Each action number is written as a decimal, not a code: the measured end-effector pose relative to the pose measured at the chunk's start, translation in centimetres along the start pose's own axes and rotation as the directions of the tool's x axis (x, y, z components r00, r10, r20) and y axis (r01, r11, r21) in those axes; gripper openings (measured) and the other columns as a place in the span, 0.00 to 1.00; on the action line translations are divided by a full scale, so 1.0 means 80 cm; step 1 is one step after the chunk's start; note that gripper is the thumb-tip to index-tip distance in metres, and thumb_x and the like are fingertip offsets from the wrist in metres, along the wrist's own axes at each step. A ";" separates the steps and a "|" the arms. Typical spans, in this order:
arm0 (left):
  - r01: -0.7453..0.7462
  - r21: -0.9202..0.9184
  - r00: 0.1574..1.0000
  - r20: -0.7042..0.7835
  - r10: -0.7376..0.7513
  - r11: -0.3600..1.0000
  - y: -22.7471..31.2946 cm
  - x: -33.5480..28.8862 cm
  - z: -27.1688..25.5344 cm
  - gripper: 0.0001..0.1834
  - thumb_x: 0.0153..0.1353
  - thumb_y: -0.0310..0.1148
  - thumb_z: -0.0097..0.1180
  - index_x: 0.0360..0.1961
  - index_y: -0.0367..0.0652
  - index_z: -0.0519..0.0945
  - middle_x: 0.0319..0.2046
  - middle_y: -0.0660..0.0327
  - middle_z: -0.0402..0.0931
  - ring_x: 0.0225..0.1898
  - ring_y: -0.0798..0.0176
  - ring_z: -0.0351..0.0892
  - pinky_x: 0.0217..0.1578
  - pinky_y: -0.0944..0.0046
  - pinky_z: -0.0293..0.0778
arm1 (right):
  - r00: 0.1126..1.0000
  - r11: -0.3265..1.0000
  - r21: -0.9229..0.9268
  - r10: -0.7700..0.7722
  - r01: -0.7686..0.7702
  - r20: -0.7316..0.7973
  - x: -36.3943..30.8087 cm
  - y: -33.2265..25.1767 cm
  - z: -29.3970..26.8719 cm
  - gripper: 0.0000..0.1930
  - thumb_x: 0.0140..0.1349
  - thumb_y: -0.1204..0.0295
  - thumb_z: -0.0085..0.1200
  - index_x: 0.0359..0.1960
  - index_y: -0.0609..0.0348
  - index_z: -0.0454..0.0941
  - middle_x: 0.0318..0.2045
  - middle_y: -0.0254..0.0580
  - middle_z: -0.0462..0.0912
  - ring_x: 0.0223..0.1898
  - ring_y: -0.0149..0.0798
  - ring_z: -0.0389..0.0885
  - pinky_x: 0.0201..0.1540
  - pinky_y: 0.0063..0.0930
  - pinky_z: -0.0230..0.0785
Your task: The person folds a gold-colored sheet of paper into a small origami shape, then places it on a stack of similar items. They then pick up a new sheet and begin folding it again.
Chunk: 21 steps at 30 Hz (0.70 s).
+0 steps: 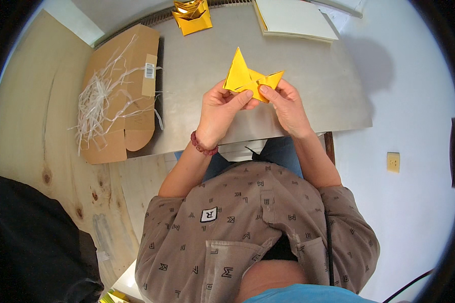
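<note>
A folded yellow paper piece [240, 73] with pointed flaps is held up between my two hands, above the near part of a grey metal table [187, 101]. My left hand [225, 103] pinches its lower left side, the thumb lying on the front. With thumb and fingers my right hand [286, 101] grips the right side, below the smaller point. The tall point stands upward on the left. The fingers behind the paper are partly hidden. Farther back on the table lies a nested stack of folded yellow paper pieces [197, 25].
At the left, a brown cardboard box piece [119, 121] carries a tangle of pale shredded strips [100, 96]. A white pad of paper [293, 19] lies at the back right. Dark cloth [35, 237] hangs at the lower left. The white wall [404, 111] on the right has an outlet [393, 162].
</note>
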<state>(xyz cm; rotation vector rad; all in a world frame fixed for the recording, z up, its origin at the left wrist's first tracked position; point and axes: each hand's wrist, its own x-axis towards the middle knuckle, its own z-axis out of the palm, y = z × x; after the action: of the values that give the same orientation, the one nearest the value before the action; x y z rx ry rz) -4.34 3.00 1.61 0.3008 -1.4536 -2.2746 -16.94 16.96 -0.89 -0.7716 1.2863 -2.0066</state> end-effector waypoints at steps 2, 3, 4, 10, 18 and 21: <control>0.007 0.028 1.000 0.004 -0.008 1.000 0.000 -0.001 -0.002 0.13 0.69 0.22 0.62 0.54 0.34 0.81 0.44 0.57 0.87 0.36 0.67 0.88 0.40 0.69 0.84 | 1.000 0.999 0.041 0.004 -0.003 -0.021 -0.002 0.001 0.006 0.11 0.74 0.69 0.60 0.52 0.60 0.83 0.43 0.30 0.85 0.45 0.23 0.78 0.52 0.23 0.71; 0.007 0.034 1.000 0.008 -0.007 0.999 0.001 -0.002 -0.004 0.13 0.69 0.22 0.62 0.54 0.34 0.81 0.43 0.57 0.87 0.35 0.67 0.88 0.39 0.69 0.84 | 0.999 0.999 0.047 0.014 -0.012 -0.034 -0.002 0.001 0.009 0.11 0.74 0.69 0.61 0.51 0.60 0.83 0.43 0.30 0.85 0.45 0.23 0.79 0.52 0.23 0.71; 0.004 0.054 1.000 0.016 -0.005 0.999 0.001 -0.002 -0.006 0.13 0.69 0.22 0.63 0.53 0.34 0.81 0.42 0.58 0.87 0.35 0.68 0.88 0.38 0.69 0.83 | 0.998 0.998 0.058 0.017 -0.013 -0.055 -0.003 0.001 0.011 0.10 0.73 0.69 0.61 0.51 0.60 0.83 0.43 0.30 0.85 0.44 0.23 0.79 0.51 0.23 0.71; 0.016 0.075 0.999 0.043 -0.019 0.997 0.004 -0.008 -0.013 0.10 0.69 0.23 0.64 0.50 0.37 0.83 0.39 0.62 0.86 0.31 0.70 0.84 0.35 0.69 0.81 | 0.998 0.996 0.075 -0.052 0.054 -0.040 -0.003 -0.001 0.002 0.05 0.74 0.70 0.60 0.43 0.58 0.83 0.38 0.29 0.84 0.40 0.23 0.78 0.47 0.21 0.70; 0.056 0.063 0.998 0.009 -0.057 0.996 0.016 -0.012 -0.035 0.10 0.68 0.22 0.65 0.49 0.34 0.83 0.38 0.62 0.86 0.29 0.72 0.83 0.33 0.71 0.80 | 0.914 0.997 -0.020 -0.075 0.072 -0.398 0.006 -0.019 -0.049 0.11 0.75 0.64 0.57 0.39 0.58 0.83 0.32 0.31 0.81 0.35 0.25 0.76 0.45 0.24 0.69; 0.072 0.175 0.997 0.003 -0.073 0.982 0.019 -0.012 -0.033 0.09 0.67 0.22 0.65 0.47 0.33 0.83 0.36 0.61 0.86 0.30 0.72 0.83 0.33 0.71 0.80 | 0.873 0.950 -0.289 -0.237 0.117 -0.426 0.004 -0.039 -0.053 0.08 0.72 0.67 0.60 0.41 0.58 0.84 0.34 0.34 0.82 0.38 0.30 0.78 0.47 0.28 0.71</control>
<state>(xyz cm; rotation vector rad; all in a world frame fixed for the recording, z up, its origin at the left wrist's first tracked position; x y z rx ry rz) -2.04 0.73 1.81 0.4025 -1.6760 -2.2101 -20.93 20.11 0.58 -0.5616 1.8313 -2.2897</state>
